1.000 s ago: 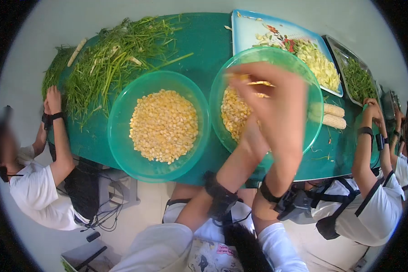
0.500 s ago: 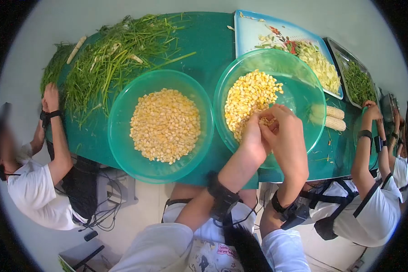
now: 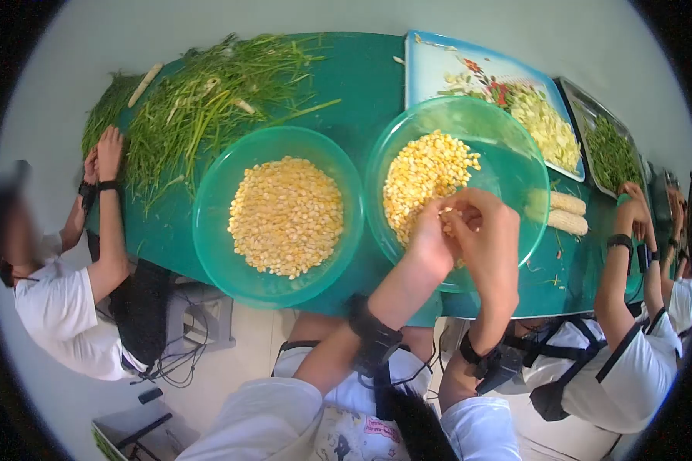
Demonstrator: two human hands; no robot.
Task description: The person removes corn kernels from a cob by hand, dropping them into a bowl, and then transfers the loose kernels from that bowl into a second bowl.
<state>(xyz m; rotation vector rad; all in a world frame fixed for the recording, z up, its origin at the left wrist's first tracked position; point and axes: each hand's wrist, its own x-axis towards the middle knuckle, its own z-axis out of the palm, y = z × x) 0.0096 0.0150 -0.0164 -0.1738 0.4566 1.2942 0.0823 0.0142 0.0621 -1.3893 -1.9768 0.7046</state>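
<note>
Over the right green bowl (image 3: 542, 173) my two hands are close together. My left hand (image 3: 430, 238) is cupped with its fingers curled around a small heap of corn kernels (image 3: 447, 221). Bent over that palm, my right hand (image 3: 490, 238) pinches at the kernels with thumb and fingertips; part of its grip is hidden. Loose yellow kernels (image 3: 427, 165) lie along the left side of this bowl. Beside it, the left green bowl (image 3: 207, 223) holds a broad layer of paler kernels (image 3: 284, 219).
Two stripped corncobs (image 3: 567, 223) lie right of the bowls. Cut green stalks (image 3: 200, 115) cover the table's (image 3: 354, 69) left part. A patterned tray (image 3: 430, 61) holds chopped vegetables; a metal tray (image 3: 573, 96) holds greens (image 3: 611, 150). Co-workers (image 3: 69, 300) sit on both sides.
The whole view has shifted slightly downward. Both my hands stay together over the right bowl, while the right fingers have moved a little at the kernels in my left palm.
</note>
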